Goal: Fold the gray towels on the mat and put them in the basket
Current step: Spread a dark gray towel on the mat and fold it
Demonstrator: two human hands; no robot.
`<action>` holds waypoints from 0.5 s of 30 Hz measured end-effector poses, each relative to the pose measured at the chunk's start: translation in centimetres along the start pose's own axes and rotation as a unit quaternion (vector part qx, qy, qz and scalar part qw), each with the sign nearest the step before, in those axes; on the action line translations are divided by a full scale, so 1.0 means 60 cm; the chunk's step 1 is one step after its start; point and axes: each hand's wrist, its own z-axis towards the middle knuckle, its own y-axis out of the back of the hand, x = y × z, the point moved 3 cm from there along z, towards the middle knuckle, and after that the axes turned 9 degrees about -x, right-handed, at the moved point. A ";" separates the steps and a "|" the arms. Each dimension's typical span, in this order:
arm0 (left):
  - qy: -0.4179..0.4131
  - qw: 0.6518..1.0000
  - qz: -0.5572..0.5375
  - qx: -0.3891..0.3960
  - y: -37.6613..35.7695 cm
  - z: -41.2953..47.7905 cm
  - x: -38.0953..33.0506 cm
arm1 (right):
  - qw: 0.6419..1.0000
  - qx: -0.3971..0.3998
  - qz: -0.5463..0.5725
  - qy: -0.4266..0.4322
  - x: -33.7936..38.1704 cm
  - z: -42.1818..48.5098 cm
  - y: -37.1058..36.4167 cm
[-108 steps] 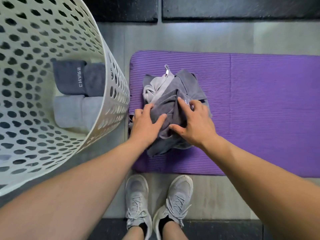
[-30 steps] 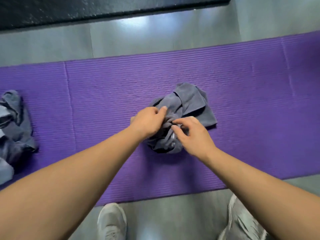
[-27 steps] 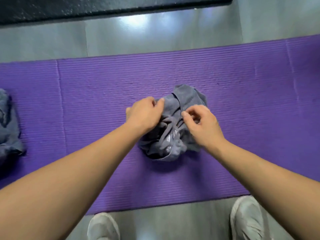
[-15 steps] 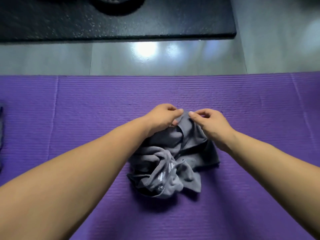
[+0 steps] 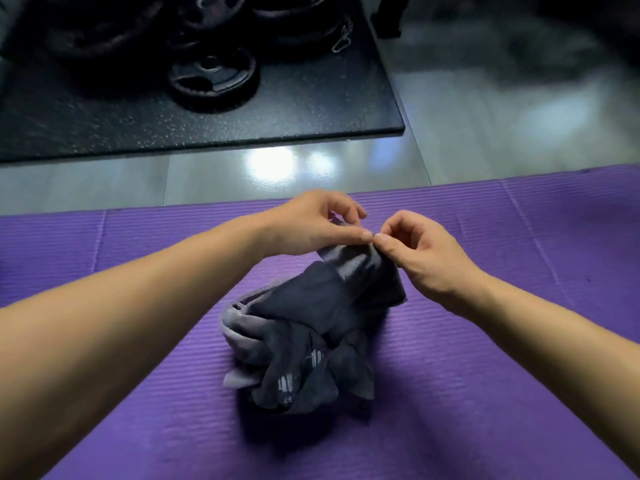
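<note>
Purple ribbed mat (image 5: 485,393) runs under me from side to side, and beyond it lie a glossy gray floor (image 5: 485,116) and a black rubber slab (image 5: 277,112) with weight plates (image 5: 211,76) resting on it. The gray towel (image 5: 311,341) sits in a crumpled heap in the middle of the mat, its far end raised off the surface because I have it by the edge. Both hands are up there. My left hand (image 5: 304,226) pinches that edge between thumb and forefinger, and my right hand (image 5: 419,258) does the same just beside it, thumb tips almost touching. The other fingers curl loosely and hold nothing. I judge that I grip so close together because I am hunting for a hem to follow out to the corners (a bunched towel has to be opened flat before any fold will hold). The near end, with its pale printed marks, rests tangled on the mat, so lifting alone will probably not free it. Sliding my hands apart along the edge looks like the next need. The basket is out of sight, so this towel is a good way from done.
</note>
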 end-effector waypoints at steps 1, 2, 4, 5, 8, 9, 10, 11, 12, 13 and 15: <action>-0.006 1.000 -0.004 0.006 -0.002 -0.002 -0.018 | 1.000 -0.017 -0.008 0.014 0.009 -0.010 0.010; -0.011 1.000 -0.011 0.011 -0.005 -0.004 -0.034 | 0.999 -0.034 -0.014 0.028 0.018 -0.019 0.020; -0.027 0.999 -0.023 0.006 -0.017 -0.008 -0.066 | 0.997 -0.057 -0.026 0.041 0.034 -0.039 0.045; -0.034 0.999 -0.030 0.001 -0.025 -0.009 -0.081 | 0.997 -0.060 -0.029 0.040 0.039 -0.048 0.059; -0.053 0.998 -0.040 0.010 -0.049 -0.008 -0.120 | 0.998 -0.057 -0.018 0.037 0.052 -0.061 0.107; -0.059 0.997 -0.038 0.018 -0.056 -0.006 -0.129 | 0.997 -0.060 -0.009 0.037 0.056 -0.062 0.120; -0.060 0.997 -0.036 0.029 -0.061 -0.004 -0.136 | 0.997 -0.067 0.002 0.037 0.056 -0.062 0.132; -0.055 0.997 -0.037 0.041 -0.064 -0.002 -0.140 | 0.996 -0.074 0.016 0.037 0.057 -0.063 0.141; -0.045 0.997 -0.037 0.054 -0.065 0.000 -0.140 | 0.996 -0.080 0.031 0.039 0.057 -0.064 0.148; -0.031 0.997 -0.035 0.067 -0.064 0.002 -0.138 | 0.995 -0.084 0.041 0.040 0.054 -0.066 0.155; 0.008 0.994 -0.025 0.104 -0.061 0.003 -0.126 | 0.994 -0.093 0.045 0.040 0.043 -0.072 0.176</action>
